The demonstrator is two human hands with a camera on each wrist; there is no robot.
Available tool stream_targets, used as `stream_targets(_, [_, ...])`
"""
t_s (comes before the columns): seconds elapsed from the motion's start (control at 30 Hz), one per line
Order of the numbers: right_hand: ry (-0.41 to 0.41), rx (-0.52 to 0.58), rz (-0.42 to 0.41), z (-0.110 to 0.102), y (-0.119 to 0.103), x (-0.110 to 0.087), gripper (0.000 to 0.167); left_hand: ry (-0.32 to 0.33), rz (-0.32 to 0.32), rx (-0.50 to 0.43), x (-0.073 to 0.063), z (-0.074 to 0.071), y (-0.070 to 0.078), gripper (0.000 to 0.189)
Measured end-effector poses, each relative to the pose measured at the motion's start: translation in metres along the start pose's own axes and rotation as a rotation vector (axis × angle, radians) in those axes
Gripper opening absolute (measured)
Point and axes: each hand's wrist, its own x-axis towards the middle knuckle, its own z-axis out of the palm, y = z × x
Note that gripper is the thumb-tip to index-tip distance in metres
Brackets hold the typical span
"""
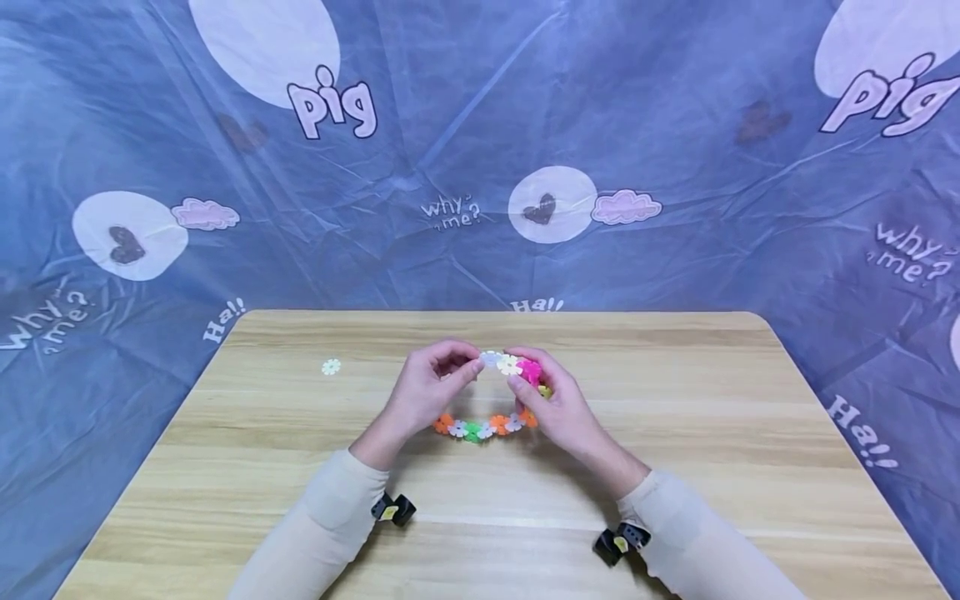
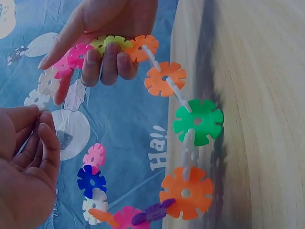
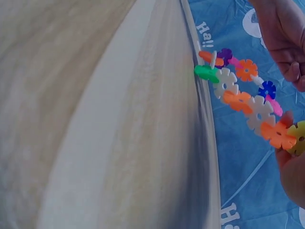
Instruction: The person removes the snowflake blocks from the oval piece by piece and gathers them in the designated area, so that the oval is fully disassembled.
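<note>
A chain of flower-shaped interlocking plastic discs (image 2: 198,123) hangs in a curve between both hands, in orange, green, white, purple, pink, blue and yellow. With thumb and fingertips, my left hand (image 1: 433,381) pinches the edge of a whitish disc (image 2: 36,99) at the upper stretch. My right hand (image 1: 553,400) holds the neighbouring part, its fingers curled round the pink discs (image 2: 80,56) and yellow discs (image 2: 114,44). The lower stretch droops close over the table, and a pink disc (image 2: 94,155) ends the far side in the left wrist view.
A single pale flower-shaped disc (image 1: 331,367) lies on the wooden table (image 1: 225,500), left of the hands. Behind the table's back edge hangs a blue printed cloth (image 1: 420,150). Each sleeve carries a small black wrist camera (image 1: 393,509).
</note>
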Motion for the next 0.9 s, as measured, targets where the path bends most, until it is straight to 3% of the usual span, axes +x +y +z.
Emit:
stream_targets(0.23, [0.039, -0.019, -0.035, 0.0038, -0.0022, -0.0013, 0.033, -0.007, 0.002, 0.003, -0.0006, 0.0018, 0.0000, 0.013])
stream_targets(0.5, [0.032, -0.046, -0.007, 0.0057, -0.0072, -0.0025, 0.033, -0.013, 0.022, 0.009, -0.0010, 0.0035, 0.0020, 0.013])
stream_targets(0.67, [0.018, -0.062, -0.037, 0.0064, -0.0083, -0.0022, 0.033, -0.023, 0.057, 0.008, -0.0002, 0.0064, 0.0010, 0.014])
stream_targets(0.9, [0.024, -0.062, -0.040, 0.0070, -0.0084, -0.0023, 0.033, 0.012, 0.102, 0.020, -0.0002, 0.0087, -0.0002, 0.012])
